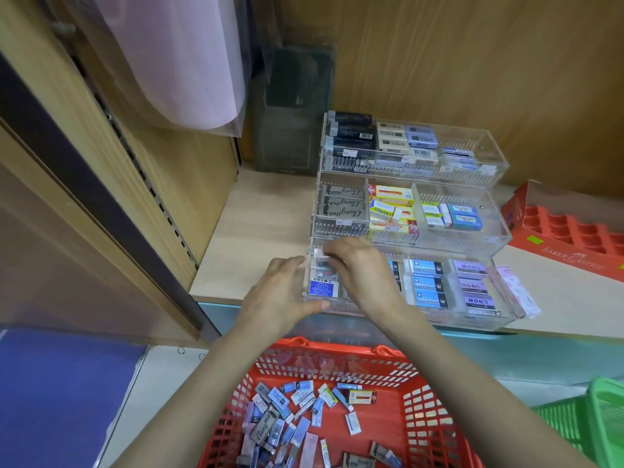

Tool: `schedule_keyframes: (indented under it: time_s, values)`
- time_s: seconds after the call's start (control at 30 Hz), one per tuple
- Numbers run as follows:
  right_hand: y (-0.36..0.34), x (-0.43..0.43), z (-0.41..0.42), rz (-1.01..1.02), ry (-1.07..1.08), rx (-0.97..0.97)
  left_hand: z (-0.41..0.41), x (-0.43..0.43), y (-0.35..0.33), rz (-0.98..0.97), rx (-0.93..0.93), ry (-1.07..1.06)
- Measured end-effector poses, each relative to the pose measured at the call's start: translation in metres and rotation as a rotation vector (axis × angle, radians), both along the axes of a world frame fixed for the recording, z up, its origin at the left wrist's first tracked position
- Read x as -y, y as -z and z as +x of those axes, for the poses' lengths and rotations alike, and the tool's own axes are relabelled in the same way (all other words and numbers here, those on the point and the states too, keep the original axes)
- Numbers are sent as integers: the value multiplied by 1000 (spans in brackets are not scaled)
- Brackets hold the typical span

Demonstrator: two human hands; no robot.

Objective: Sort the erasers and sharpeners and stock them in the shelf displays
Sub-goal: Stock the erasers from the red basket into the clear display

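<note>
A clear three-tier acrylic display (489,241) stands on the shelf, holding boxed erasers in rows. My right hand (361,268) reaches into the lowest tier's left compartment and pinches a small pale eraser (320,255) at its back. My left hand (287,292) rests against the display's front left corner, thumb along the front wall, fingers straight. A blue and white Mono eraser (323,288) lies at the front of that compartment. Below, a red basket (418,417) holds several loose erasers (290,420).
A red Faber-Castell tray (570,231) sits on the shelf at the right. A pink packet (516,292) leans beside the display. A green basket (594,420) is at the lower right. A dark binder (293,109) stands behind the display; wooden shelf panels rise at the left.
</note>
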State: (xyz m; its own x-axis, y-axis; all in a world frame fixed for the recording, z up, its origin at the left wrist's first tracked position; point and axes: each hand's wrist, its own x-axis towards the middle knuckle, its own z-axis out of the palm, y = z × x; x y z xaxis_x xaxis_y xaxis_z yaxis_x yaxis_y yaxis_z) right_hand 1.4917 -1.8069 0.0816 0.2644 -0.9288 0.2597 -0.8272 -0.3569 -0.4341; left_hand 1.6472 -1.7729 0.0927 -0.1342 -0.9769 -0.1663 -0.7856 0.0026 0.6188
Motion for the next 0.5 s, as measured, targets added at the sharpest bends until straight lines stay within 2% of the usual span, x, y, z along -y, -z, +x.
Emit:
schedule_keyframes:
  time_s: [0.2, 0.33, 0.5]
  values:
    - [5, 16, 8, -66, 27, -116, -6, 3, 18, -84, -13, 12]
    - [5, 19, 11, -152, 90, -305, -8, 4, 20, -115, 16, 16]
    - [0, 19, 15, -133, 120, -402, -8, 7, 18, -119, 23, -3]
